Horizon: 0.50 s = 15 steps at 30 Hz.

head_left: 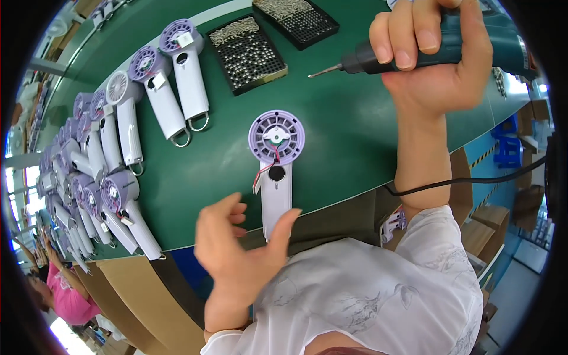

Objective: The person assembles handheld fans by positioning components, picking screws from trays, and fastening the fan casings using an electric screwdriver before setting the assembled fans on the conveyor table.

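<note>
A white and lilac handheld fan (277, 198) lies in front of me, its round head pointing away and its handle reaching the table's near edge. Red and black wires and a small white connector hang from the open motor side of the head. My left hand (239, 242) hovers at the handle's lower end, thumb and fingers apart, nothing held. In my right hand (435, 50) is a dark green electric screwdriver (452, 50), fingers wrapped round its body. Its bit points left, above the table and apart from the fan.
Two black screw trays (245, 56) (299, 22) with many small screws lie at the back of the green table (349, 142). Many more handheld fans (163, 97) crowd the left side. A black cable (473, 180) runs past my right forearm. Another person in pink (70, 296) is at the far left.
</note>
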Each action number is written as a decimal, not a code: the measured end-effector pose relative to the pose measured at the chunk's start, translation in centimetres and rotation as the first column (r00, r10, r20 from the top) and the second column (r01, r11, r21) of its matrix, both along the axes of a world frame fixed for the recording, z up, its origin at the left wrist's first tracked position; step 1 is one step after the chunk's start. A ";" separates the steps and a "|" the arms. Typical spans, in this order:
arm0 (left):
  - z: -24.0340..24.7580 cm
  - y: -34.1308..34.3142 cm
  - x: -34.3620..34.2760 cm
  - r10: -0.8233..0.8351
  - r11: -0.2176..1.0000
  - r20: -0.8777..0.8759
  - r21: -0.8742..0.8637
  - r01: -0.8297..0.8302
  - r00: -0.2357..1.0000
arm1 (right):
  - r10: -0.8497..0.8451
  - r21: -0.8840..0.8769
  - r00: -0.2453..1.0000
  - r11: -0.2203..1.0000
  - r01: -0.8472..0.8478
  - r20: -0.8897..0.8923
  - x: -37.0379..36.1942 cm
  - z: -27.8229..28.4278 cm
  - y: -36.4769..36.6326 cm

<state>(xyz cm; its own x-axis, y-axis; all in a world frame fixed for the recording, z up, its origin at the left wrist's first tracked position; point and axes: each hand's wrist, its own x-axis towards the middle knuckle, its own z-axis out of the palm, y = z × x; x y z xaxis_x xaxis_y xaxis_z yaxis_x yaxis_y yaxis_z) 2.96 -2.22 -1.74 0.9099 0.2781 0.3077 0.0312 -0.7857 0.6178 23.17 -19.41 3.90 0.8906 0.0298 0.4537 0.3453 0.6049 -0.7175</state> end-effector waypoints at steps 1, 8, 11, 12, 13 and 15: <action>0.2 1.2 0.6 -0.033 0.996 0.034 -0.085 0.035 0.999 | -0.010 0.001 1.000 1.000 0.010 -0.012 0.3 -0.2 -0.2; 1.5 5.8 8.3 -0.414 0.887 0.083 -0.186 0.422 0.907 | 0.136 0.212 0.991 0.968 -0.133 -0.001 1.8 -0.9 -0.7; 0.9 5.8 9.9 -0.548 0.822 0.012 -0.182 0.540 0.837 | 0.155 0.256 0.988 0.956 -0.142 -0.028 1.9 -0.9 -0.9; 0.8 5.4 10.2 -0.554 0.811 0.011 -0.221 0.542 0.833 | 0.161 0.273 0.986 0.951 -0.142 -0.051 1.9 -0.9 -0.9; 0.8 5.1 10.4 -0.560 0.799 0.011 -0.259 0.543 0.829 | 0.158 0.273 0.986 0.952 -0.137 -0.057 2.0 -1.0 -0.8; 0.5 4.9 10.7 -0.569 0.793 -0.003 -0.264 0.549 0.822 | 0.124 0.178 0.989 0.978 -0.108 -0.081 2.2 -1.0 -0.9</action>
